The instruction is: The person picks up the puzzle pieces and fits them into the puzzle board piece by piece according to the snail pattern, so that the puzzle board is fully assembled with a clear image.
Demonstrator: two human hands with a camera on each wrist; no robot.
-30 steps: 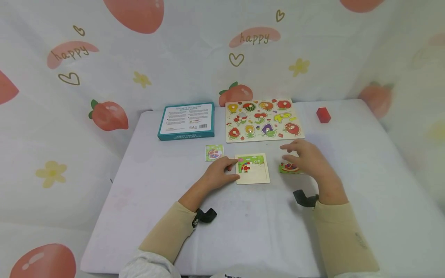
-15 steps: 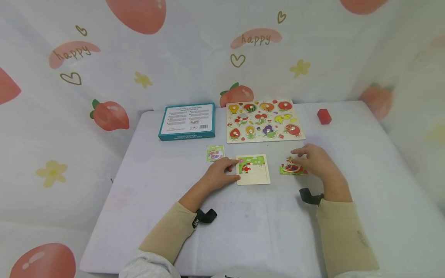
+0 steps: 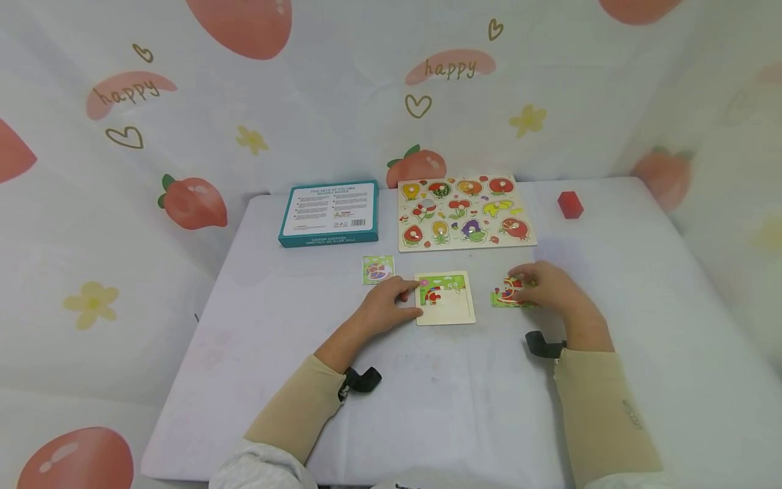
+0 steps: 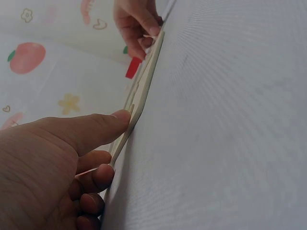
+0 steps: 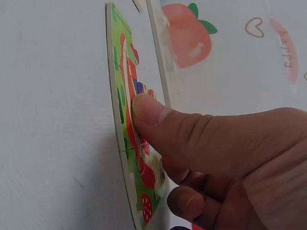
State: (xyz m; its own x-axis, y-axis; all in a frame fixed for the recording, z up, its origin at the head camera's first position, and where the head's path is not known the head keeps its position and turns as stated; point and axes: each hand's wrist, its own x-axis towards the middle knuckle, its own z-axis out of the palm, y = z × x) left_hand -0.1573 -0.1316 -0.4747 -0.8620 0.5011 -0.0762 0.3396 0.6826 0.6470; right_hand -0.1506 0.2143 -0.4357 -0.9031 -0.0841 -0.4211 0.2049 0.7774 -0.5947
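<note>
In the head view a square wooden puzzle tray (image 3: 444, 316) lies mid-table with several jigsaw pieces (image 3: 449, 281) along its top and left. My left hand (image 3: 386, 303) holds the tray's left side, thumb near the lower corner and index finger near the upper one. Right of the tray lies a joined group of jigsaw pieces (image 3: 502, 301), green, red and blue. My right hand (image 3: 552, 288) grips at this group; in the right wrist view the thumb (image 5: 149, 111) presses on the picture side and the other fingers curl behind, partly hidden.
A small picture card (image 3: 377, 267) lies beyond my left hand. At the back stand a teal-edged box (image 3: 330, 212), a knobbed fruit puzzle board (image 3: 466, 212) and a red block (image 3: 570, 204). A patterned white cloth (image 3: 342, 88) hangs behind the table.
My right hand first drew right, off the joined pieces, then came down with thumb and fingers at them. My left hand stays at the tray's left side.
</note>
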